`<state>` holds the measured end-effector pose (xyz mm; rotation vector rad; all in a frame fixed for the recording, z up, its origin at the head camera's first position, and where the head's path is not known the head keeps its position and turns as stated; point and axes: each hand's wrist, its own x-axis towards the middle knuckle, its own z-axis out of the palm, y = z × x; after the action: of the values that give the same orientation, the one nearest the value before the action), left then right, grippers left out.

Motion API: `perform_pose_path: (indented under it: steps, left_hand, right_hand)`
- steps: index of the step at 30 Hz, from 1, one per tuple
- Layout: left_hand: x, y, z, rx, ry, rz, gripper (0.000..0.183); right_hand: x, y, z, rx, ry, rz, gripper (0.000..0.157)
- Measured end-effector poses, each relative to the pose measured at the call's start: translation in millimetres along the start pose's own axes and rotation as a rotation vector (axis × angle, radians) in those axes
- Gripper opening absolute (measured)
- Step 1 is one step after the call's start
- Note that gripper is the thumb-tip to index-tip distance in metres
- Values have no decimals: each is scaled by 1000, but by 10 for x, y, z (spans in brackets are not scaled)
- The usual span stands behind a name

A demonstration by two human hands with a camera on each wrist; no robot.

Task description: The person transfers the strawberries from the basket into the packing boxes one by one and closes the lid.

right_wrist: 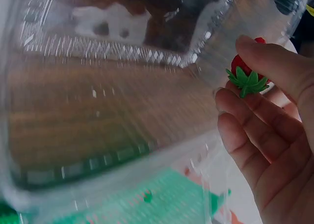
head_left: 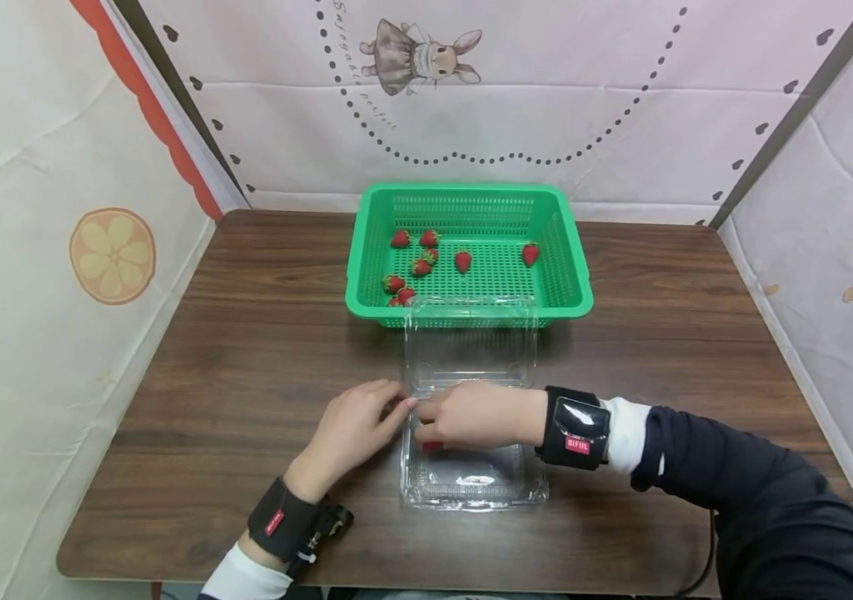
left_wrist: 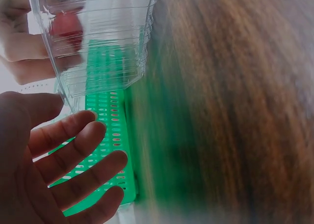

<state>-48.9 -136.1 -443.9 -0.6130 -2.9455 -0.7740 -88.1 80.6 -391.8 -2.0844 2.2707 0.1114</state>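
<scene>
A clear hinged plastic box lies unfolded on the table, its lid leaning toward the basket. My right hand is over the box's lower half, holding a red strawberry with a green leafy cap between thumb and fingers. At the box's left edge, near the hinge, is my left hand. In the left wrist view, its thumb and index finger pinch at the rim, while the other fingers spread out loosely. The right hand hides most of the strawberry in the head view.
Behind the box stands a green plastic basket with several strawberries inside; the lid overlaps its front rim. The brown wooden table is enclosed by printed white cloth at the back and sides.
</scene>
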Motion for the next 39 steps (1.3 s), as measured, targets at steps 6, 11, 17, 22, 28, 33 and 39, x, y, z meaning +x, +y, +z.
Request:
perform_pose_path:
  steps: [6,11,17,22,28,33,39]
  left_hand:
    - [-4,-2,24,-2,8,3,16]
    - [-10,5,23,-2,10,3,17]
    - [-7,18,16,-7,1,-10,17]
    - [-6,25,24,-4,-5,-18,18]
    - [-13,34,21,-8,-17,-33,19]
    - [-17,33,20,-8,-17,-35,19]
    - [-13,28,35,-3,-18,-33,19]
  right_hand:
    - [64,-36,123,-72,-47,-14,15]
    - [96,-39,166,-88,-59,3,14]
    - [155,-57,194,-128,-110,19,16]
    - [186,-77,221,-157,-134,23,19]
    - [189,-86,215,-170,-140,20,21]
    - [179,-85,188,-160,-145,24,22]
    - [164,-82,202,-152,-131,27,20]
